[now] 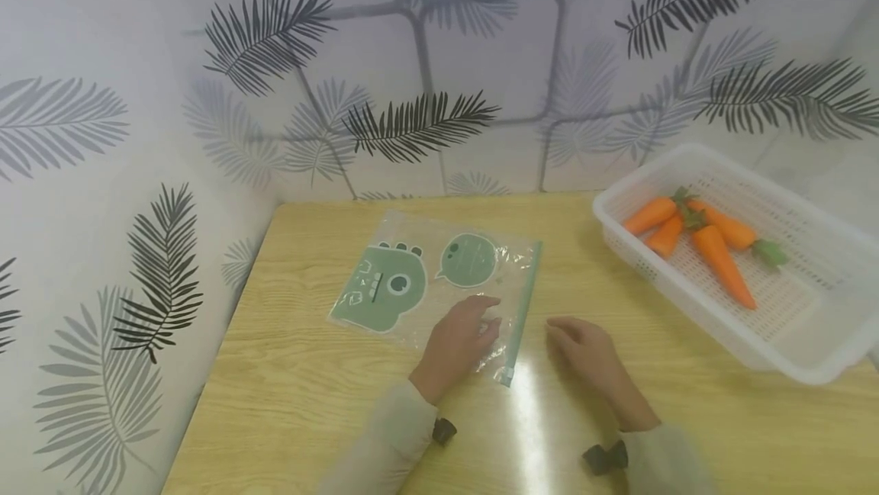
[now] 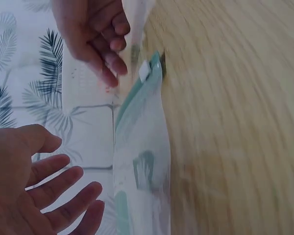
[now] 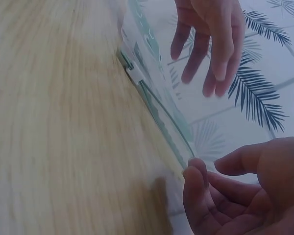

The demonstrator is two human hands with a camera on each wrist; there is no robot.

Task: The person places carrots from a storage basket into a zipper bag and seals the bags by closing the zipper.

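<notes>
Bag: the clear zip bag (image 1: 434,281) lies on the table (image 1: 295,373) at the centre of the frame, printed side up, probably laid flat so both hands can reach it.
Zip edge: the green strip (image 1: 526,300) runs down the bag's right side, its slider (image 1: 509,374) at the lower end, so the closure faces the right hand.
Left hand: at lower centre, over the bag, the left hand (image 1: 458,339) has its fingers spread and loosely bent, gripping nothing; whether they touch the film I cannot tell.
Right hand: just right of the strip, the right hand (image 1: 590,354) curves its fingers narrowly towards the thumb, holding nothing.
Basket: at right, the white basket (image 1: 687,289) keeps the carrots (image 1: 721,262) together, seemingly set aside to leave working room.
</notes>
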